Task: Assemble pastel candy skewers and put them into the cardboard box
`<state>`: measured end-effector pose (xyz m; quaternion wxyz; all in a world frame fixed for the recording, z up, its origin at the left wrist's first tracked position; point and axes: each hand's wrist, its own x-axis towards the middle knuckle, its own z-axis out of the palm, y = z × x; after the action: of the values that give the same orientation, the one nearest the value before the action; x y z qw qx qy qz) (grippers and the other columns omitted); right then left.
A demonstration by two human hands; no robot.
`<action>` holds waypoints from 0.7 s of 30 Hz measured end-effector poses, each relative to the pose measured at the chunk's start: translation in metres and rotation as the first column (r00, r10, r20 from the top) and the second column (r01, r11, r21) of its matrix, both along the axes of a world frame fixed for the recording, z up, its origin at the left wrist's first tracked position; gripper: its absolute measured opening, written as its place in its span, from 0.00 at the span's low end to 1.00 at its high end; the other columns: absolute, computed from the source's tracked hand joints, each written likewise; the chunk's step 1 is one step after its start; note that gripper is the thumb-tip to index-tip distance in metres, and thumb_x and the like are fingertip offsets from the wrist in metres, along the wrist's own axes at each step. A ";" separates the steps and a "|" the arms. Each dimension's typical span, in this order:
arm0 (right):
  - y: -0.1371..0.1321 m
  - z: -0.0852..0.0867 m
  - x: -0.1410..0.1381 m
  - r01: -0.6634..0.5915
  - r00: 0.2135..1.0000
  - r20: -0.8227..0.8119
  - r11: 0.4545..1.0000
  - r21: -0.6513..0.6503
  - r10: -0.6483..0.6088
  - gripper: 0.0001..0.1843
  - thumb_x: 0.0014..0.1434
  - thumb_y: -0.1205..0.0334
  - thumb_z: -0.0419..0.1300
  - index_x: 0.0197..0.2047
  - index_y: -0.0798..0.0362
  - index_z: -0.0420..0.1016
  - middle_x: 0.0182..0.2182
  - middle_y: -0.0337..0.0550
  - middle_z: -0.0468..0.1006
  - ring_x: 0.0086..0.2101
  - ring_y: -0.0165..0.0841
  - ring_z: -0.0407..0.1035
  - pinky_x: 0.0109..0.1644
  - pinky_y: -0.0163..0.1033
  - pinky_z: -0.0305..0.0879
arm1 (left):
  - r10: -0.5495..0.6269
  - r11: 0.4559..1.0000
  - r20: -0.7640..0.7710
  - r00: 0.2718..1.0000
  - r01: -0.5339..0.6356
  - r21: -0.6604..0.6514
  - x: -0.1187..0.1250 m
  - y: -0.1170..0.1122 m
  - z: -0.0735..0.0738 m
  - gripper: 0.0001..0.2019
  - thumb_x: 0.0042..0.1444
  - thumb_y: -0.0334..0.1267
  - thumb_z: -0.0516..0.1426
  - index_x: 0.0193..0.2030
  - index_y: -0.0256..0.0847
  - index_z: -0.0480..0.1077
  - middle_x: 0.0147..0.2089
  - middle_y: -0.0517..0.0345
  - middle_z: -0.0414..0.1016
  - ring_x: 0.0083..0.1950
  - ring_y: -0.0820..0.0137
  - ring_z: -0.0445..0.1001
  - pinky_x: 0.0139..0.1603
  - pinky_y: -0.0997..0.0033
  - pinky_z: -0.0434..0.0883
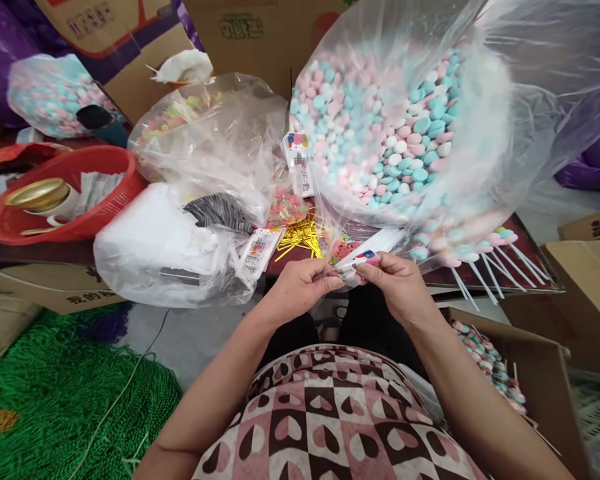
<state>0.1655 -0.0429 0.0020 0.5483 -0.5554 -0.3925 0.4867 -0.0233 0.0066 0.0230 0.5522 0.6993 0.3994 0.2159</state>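
Note:
Both of my hands meet at the table's front edge around a small printed plastic bag (367, 256) with a colourful end. My left hand (305, 283) pinches its left side between thumb and fingers. At the other side, my right hand (395, 280) grips the printed end with thumb and forefinger. Just behind the fingers lie red gummy candies (344, 251) and a bundle of white sticks (380, 244). Gold twist ties (300, 237) are heaped a little to the left, near a stack of printed cards or bags (261, 252). What the bag contains is hard to make out.
A large clear bag of pastel candies (410, 147) fills the back right. Candy lollipops (485, 250) lie at the right edge, above a cardboard box (540, 373) of wrapped ones. Left are a white plastic bag (145, 240) and a red basket (105, 207). Green cord (105, 380) covers the floor.

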 end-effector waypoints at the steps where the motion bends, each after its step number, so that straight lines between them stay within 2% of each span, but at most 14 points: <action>1: -0.002 -0.002 0.000 -0.001 1.000 0.019 1.000 -0.007 0.001 0.17 0.46 0.48 0.71 0.22 0.51 0.76 0.19 0.36 0.74 0.24 0.28 0.64 0.32 0.36 0.62 | -0.013 1.000 -0.003 1.000 0.013 -0.003 0.000 0.000 0.000 0.13 0.56 0.46 0.58 0.29 0.38 0.70 0.26 0.65 0.66 0.29 0.76 0.62 0.31 0.75 0.59; 3: -0.006 -0.003 0.000 -0.044 0.998 0.032 0.998 -0.039 0.045 0.18 0.48 0.46 0.70 0.22 0.52 0.77 0.19 0.36 0.74 0.24 0.28 0.64 0.32 0.36 0.62 | -0.044 0.999 -0.010 0.999 0.044 0.013 0.000 0.001 0.001 0.15 0.58 0.48 0.55 0.28 0.38 0.69 0.26 0.65 0.66 0.29 0.76 0.62 0.31 0.74 0.59; 5: -0.008 -0.003 0.001 -0.094 0.996 0.004 0.994 -0.063 0.094 0.16 0.48 0.47 0.70 0.27 0.52 0.79 0.21 0.37 0.75 0.25 0.28 0.65 0.32 0.36 0.62 | -0.086 0.995 -0.032 0.996 0.088 0.053 0.000 0.002 0.002 0.17 0.60 0.47 0.54 0.26 0.38 0.67 0.26 0.64 0.65 0.30 0.75 0.63 0.32 0.74 0.59; 7: -0.009 -0.002 0.002 -0.076 0.996 -0.039 0.996 -0.052 0.074 0.15 0.45 0.49 0.72 0.30 0.51 0.80 0.23 0.36 0.76 0.25 0.28 0.66 0.33 0.36 0.63 | -0.118 0.991 -0.039 0.992 0.121 0.065 0.001 0.001 0.003 0.16 0.59 0.46 0.55 0.26 0.38 0.67 0.27 0.63 0.66 0.31 0.75 0.64 0.34 0.74 0.59; 9: -0.010 0.000 0.002 -0.016 0.998 -0.066 0.999 -0.043 0.013 0.14 0.44 0.50 0.72 0.29 0.51 0.79 0.21 0.35 0.75 0.24 0.28 0.65 0.32 0.36 0.63 | -0.098 0.995 -0.003 0.995 0.098 0.007 0.003 0.000 0.002 0.12 0.58 0.45 0.56 0.30 0.38 0.69 0.29 0.63 0.68 0.32 0.74 0.65 0.34 0.74 0.61; 11: -0.011 0.001 0.001 0.034 0.997 -0.066 0.998 -0.050 -0.037 0.14 0.44 0.50 0.72 0.26 0.51 0.78 0.20 0.35 0.73 0.23 0.28 0.64 0.30 0.36 0.63 | -0.020 0.996 0.056 0.998 0.025 -0.089 0.005 -0.001 0.000 0.11 0.58 0.45 0.56 0.33 0.39 0.70 0.30 0.63 0.70 0.31 0.75 0.66 0.35 0.74 0.62; 14: -0.015 0.003 -0.001 0.058 0.998 0.011 0.997 -0.054 -0.058 0.15 0.47 0.48 0.69 0.25 0.52 0.77 0.21 0.36 0.73 0.24 0.29 0.65 0.30 0.36 0.65 | 0.066 0.991 0.080 0.995 -0.056 -0.125 0.009 -0.003 -0.008 0.13 0.60 0.47 0.56 0.31 0.40 0.68 0.26 0.63 0.69 0.29 0.75 0.65 0.34 0.74 0.62; 19: -0.025 -0.001 0.007 0.140 0.956 0.261 0.990 -0.003 -0.134 0.24 0.55 0.42 0.61 0.18 0.51 0.69 0.16 0.37 0.66 0.21 0.29 0.62 0.24 0.35 0.61 | 0.032 0.993 0.045 0.998 -0.027 -0.115 0.018 -0.006 -0.015 0.22 0.62 0.55 0.51 0.26 0.40 0.64 0.20 0.66 0.62 0.22 0.77 0.59 0.26 0.74 0.57; 21: -0.029 -0.002 0.013 0.144 0.940 0.310 0.989 0.019 -0.143 0.28 0.57 0.40 0.58 0.16 0.51 0.66 0.15 0.37 0.64 0.20 0.29 0.60 0.23 0.35 0.59 | 0.017 0.985 0.062 0.998 -0.006 -0.173 0.023 -0.006 -0.015 0.20 0.60 0.57 0.53 0.30 0.40 0.66 0.21 0.66 0.62 0.21 0.77 0.58 0.23 0.75 0.54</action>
<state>0.1789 -0.0714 -0.0005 0.5127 -0.6532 -0.4311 0.3530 -0.0003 0.0003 0.0084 0.6218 0.6392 0.4032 0.2055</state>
